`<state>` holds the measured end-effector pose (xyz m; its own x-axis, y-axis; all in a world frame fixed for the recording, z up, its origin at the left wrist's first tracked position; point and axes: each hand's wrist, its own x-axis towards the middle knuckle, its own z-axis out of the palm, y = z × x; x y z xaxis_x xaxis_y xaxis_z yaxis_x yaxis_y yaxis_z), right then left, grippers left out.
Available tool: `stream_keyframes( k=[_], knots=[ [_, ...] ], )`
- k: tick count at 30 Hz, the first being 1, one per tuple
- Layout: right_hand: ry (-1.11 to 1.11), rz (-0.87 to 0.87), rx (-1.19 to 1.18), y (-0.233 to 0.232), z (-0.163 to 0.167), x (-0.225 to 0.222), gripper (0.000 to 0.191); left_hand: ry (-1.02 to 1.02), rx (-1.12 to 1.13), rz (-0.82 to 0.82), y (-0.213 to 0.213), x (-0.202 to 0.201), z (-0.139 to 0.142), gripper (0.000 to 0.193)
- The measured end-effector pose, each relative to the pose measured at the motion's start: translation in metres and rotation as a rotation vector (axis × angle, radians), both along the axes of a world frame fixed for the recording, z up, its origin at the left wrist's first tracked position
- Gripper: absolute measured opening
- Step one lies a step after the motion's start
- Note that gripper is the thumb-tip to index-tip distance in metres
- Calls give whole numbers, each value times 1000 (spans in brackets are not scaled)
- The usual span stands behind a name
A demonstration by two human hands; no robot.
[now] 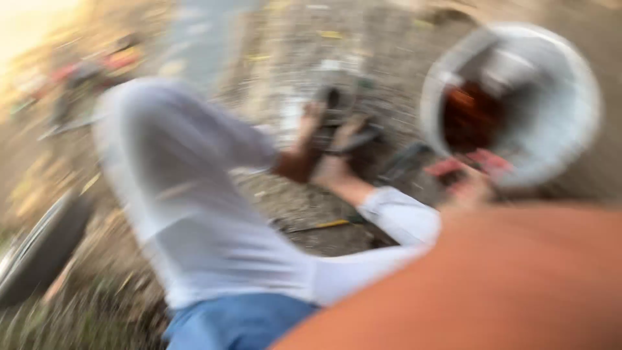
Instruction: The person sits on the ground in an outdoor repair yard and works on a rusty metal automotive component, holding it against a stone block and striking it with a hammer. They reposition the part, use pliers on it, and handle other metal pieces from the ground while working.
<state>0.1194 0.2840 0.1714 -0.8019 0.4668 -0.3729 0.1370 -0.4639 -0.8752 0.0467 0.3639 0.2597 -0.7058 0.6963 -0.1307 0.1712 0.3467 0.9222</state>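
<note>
Head view, heavily blurred: a co-worker in a white shirt point(194, 214) crouches, both hands on a dark metal part point(340, 107) over gravel ground point(291, 207). White bucket point(518, 104) sits right of it; wearer's orange sleeve point(492, 279) fills the lower right, red-handled tool point(470, 165) just above it. Wearer's right hand point(463, 191) near that tool, grip unreadable; left hand out of frame.

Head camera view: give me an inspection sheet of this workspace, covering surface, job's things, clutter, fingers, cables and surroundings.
Surface: gravel ground, heavily blurred.
Job's things: dark object under a co-worker's hands; kind unclear.
Clutter: white bucket with red-brown contents; red item just below it.
Fingers: wearer's own not made out; orange blur fills the lower right.
Cables: nothing seen.
Surroundings: tyre at lower left; co-worker's white shirt, blue trousers below.
</note>
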Motion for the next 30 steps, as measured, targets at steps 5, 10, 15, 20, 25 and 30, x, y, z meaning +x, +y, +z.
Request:
stream_keyframes(
  k=[5, 10, 15, 20, 25, 30],
  knots=[
    [-13, 177, 193, 46, -44, 18, 15, 96, 82, -23, -10, -38, -13, 37],
    [-61, 605, 379, 27, -49, 37, 20, 233, -362, 245, -253, -78, -23, 36],
    [-482, 910, 499, 9, -57, 26, 26, 149, -582, 415, -456, -57, -40, 34],
    [-441, 881, 837, -11, -86, 14, 34, 401, -671, 425, -466, -50, -138, 36],
    [-542, 651, 857, -17, -76, 18, 35, 415, -494, 160, -386, -37, -204, 59],
    [-550, 715, 903, -18, -64, 27, 41, 759, -456, 186, -337, -25, -240, 93]
  ],
)
